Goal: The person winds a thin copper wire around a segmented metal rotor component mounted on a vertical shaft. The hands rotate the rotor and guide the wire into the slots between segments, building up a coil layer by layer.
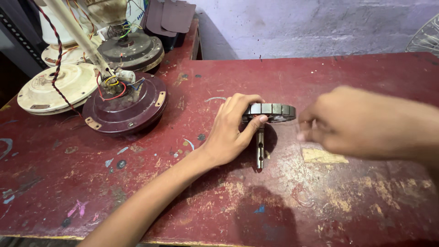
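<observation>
Item: laminated steel stator core [273,112] on its shaft [260,148], mid-tabletop [320,210]. Left hand [231,132] fingers closed round its rim, steadying. Right hand [352,121] blurred beside it, fingers pinched; contents indeterminate. Maroon fan motor housing [125,107] toward far-left corner.

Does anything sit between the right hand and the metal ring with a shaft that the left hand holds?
Nothing visible: bare table lies between the blurred right hand and the metal ring, which the left hand grips.

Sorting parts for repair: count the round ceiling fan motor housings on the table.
4, all top left: maroon one nearest the hands, cream one beside it, dark one behind, another cream one partly hidden. More may be out of frame.
</observation>
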